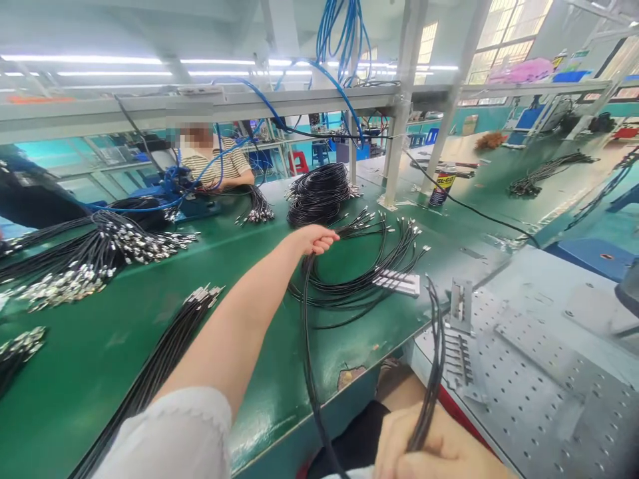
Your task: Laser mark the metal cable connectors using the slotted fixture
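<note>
Stretched out over the green table, my left hand is closed round black cables that hang down toward my lap. Low in front of me, my right hand grips a bunch of black cables whose ends point upward. Looped cables with silver ends lie just right of my left hand. A slotted white block rests against them. Behind my left hand sits a coiled stack of black cables.
Cable bundles cover the table's left side, and another bundle lies beside my left arm. A perforated metal plate with a slotted fixture is at right. A can stands by the post. Another person sits across.
</note>
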The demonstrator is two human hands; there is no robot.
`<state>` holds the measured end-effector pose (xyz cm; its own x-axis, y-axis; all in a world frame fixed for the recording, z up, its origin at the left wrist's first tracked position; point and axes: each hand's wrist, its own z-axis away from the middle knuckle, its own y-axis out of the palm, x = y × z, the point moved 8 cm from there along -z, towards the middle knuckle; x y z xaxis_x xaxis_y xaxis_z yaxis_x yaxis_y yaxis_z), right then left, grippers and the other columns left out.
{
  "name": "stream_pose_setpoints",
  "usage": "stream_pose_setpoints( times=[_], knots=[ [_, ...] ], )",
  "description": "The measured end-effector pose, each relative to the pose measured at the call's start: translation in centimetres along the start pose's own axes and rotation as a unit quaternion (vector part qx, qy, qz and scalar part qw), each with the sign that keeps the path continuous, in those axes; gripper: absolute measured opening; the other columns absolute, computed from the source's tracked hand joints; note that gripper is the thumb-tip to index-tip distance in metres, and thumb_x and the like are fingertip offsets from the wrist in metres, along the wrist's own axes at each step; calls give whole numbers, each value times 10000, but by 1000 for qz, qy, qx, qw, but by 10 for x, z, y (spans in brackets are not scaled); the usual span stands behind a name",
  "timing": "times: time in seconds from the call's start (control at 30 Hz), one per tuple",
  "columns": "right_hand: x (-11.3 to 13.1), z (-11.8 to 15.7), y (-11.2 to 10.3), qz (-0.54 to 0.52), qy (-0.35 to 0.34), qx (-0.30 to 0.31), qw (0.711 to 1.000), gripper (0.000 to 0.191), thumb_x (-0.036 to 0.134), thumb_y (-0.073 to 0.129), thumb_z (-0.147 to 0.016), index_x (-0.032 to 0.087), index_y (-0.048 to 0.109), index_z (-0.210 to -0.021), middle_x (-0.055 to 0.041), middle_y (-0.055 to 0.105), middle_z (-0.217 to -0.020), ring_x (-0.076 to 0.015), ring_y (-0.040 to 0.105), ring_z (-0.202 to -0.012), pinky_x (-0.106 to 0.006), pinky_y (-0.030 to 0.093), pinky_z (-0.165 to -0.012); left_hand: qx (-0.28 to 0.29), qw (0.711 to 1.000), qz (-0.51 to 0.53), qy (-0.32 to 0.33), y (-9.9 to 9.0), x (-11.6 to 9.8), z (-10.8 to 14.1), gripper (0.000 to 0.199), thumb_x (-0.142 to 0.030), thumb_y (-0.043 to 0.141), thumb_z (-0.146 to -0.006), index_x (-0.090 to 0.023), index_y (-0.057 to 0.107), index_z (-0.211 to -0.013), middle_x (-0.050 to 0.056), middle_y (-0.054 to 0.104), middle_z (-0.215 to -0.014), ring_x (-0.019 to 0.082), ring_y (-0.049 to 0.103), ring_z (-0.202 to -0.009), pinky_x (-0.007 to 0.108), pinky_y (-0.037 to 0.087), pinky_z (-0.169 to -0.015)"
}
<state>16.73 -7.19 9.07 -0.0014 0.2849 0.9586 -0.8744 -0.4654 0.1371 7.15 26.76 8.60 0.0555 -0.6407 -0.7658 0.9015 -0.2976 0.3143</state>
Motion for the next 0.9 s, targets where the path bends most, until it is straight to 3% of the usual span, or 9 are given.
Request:
stream_pose_setpoints(
  times=[0.07, 0.13, 0.2, 0.3, 0.4, 0.53, 0.63, 0.77, 0.9],
  knots=[
    [-6, -4, -12, -61, -40, -12, 997, 240, 351, 579, -787, 125, 653, -759, -49, 609, -680, -145, 590, -654, -272, 449, -660, 24, 998, 14, 49, 0, -34, 16, 153, -234, 464, -888, -144, 534, -786, -79, 325, -479, 17, 264, -341, 94, 207, -288],
    [-10, -10, -19, -114, -84, -9, 990, 264, 360, 570, -794, 111, 652, -764, -56, 620, -645, -148, 605, -596, -281, 461, -618, 36, 996, 6, 85, -3, -60, 28, 166, -234, 459, -883, -160, 499, -740, -87, 264, -453, 15, 232, -317, 85, 180, -276],
    [-15, -18, -20, -132, -80, -4, 988, 270, 362, 581, -783, 104, 654, -750, -61, 625, -645, -150, 614, -582, -276, 465, -593, 36, 996, -29, 75, -7, -66, 34, 126, -171, 474, -860, -162, 484, -735, -77, 282, -460, 22, 255, -313, 97, 177, -268],
    [-20, -28, -12, -124, -33, 7, 992, 282, 380, 619, -737, 101, 648, -708, -49, 614, -607, -142, 604, -560, -265, 463, -576, 38, 991, -123, 17, -7, -45, 37, 96, -98, 504, -818, -156, 485, -743, -56, 328, -482, 26, 265, -311, 112, 150, -263],
    [-26, -37, -5, -102, 6, 5, 995, 293, 398, 637, -704, 105, 634, -696, -34, 603, -569, -134, 592, -551, -260, 459, -576, 92, 974, -201, 55, 11, -25, 47, 115, -148, 493, -838, -154, 468, -726, -58, 335, -471, 12, 232, -301, 100, 151, -270],
    [-34, -49, 1, -85, 16, 1, 996, 299, 405, 621, -701, 106, 615, -689, -24, 595, -532, -120, 576, -525, -251, 451, -570, 137, 957, -222, 123, 53, 16, 74, 147, -196, 454, -865, -163, 397, -734, 26, 547, -589, 59, 427, -368, 127, 311, -301],
    [-27, -60, 10, -105, -10, 21, 994, 315, 417, 615, -696, 104, 605, -672, -19, 583, -517, -117, 563, -485, -255, 453, -544, 149, 960, -231, 57, 87, 71, 88, 151, -266, 491, -861, -173, 379, -821, 87, 634, -770, 182, 622, -629, 300, 514, -467],
    [-13, -72, 15, -100, -34, 26, 994, 311, 419, 615, -703, 112, 589, -669, -7, 574, -511, -111, 555, -468, -246, 447, -522, 230, 941, -247, -35, 139, 129, 112, 221, -327, 516, -848, -172, 368, -793, 77, 629, -742, 172, 617, -597, 311, 506, -505],
    [-9, -76, 13, -107, -57, 29, 992, 346, 461, 644, -686, 120, 589, -693, -5, 585, -544, -118, 562, -489, -275, 465, -547, 306, 934, -182, -26, 178, 131, 147, 254, -357, 496, -854, -184, 353, -735, -12, 525, -582, 88, 493, -438, 182, 384, -398]
  ],
)
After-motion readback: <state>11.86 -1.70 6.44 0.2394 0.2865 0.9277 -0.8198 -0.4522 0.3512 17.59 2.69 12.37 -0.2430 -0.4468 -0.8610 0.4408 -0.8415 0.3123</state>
